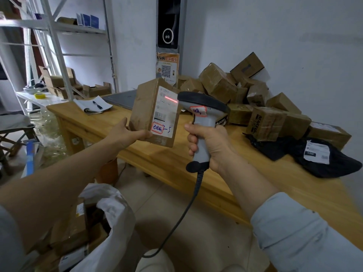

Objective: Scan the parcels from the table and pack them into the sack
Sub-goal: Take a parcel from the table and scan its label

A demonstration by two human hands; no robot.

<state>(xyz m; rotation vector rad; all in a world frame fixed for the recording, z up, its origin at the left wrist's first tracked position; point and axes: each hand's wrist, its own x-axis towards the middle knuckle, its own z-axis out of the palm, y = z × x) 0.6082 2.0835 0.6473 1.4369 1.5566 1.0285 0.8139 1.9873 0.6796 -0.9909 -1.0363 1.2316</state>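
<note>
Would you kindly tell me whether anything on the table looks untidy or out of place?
The cardboard parcels at the back of the table lie in a tumbled heap, several tilted on edges rather than stacked. The black bag lies crumpled beside them. Nothing looks spilled.

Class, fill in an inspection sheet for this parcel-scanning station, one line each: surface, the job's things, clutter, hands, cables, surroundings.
Surface: wooden table, parcels heaped at its right end by the wall.
Job's things: brown parcel held up, red scan line on its label; scanner; parcel pile; black bag parcel; white sack on the floor, boxes inside.
Clutter: notebook with pen; yellow tape roll on a shelf.
Hands: left hand holds the brown parcel; right hand grips the scanner.
Cables: scanner cable hangs toward the floor.
Surroundings: white shelving; QR-code poster on the wall.
</note>
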